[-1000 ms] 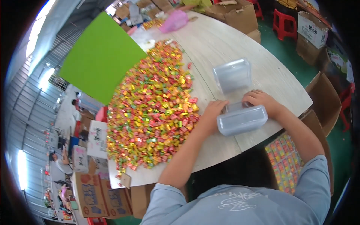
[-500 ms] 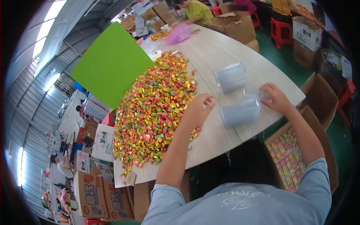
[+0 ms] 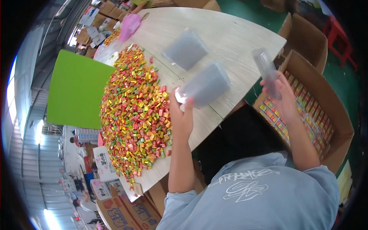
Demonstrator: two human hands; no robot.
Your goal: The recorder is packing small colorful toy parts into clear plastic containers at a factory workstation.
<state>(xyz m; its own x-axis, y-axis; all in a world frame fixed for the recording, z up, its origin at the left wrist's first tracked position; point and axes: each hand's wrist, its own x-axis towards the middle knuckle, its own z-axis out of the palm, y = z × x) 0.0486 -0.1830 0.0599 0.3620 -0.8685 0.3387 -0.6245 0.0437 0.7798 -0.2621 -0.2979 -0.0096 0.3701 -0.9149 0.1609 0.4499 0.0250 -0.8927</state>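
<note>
My right hand (image 3: 281,94) is raised above the open carton at the right, its fingers closed round a long, clear plastic tray (image 3: 263,65). At the near edge of the candy pile, my left hand (image 3: 183,115) has thumb and forefinger round the left end of a stack of clear plastic trays (image 3: 211,84) on the table. Farther back lies a second stack of similar clear trays (image 3: 185,50). A big pile of small candies (image 3: 138,115) in shiny red, gold, green and orange wrappers spreads left of my left hand.
The pale table (image 3: 237,34) has a curved edge. A bright green board (image 3: 78,90) stands behind the candies. Beside my right arm, a carton (image 3: 341,122) holds rows of colourful packs. A red stool (image 3: 339,42), a pink bag (image 3: 130,27) and stacked boxes (image 3: 119,214) surround the table.
The view has turned toward the right. My right hand has lifted a clear tray off the table and carried it over the carton. My left hand has come to the near stack's end.
</note>
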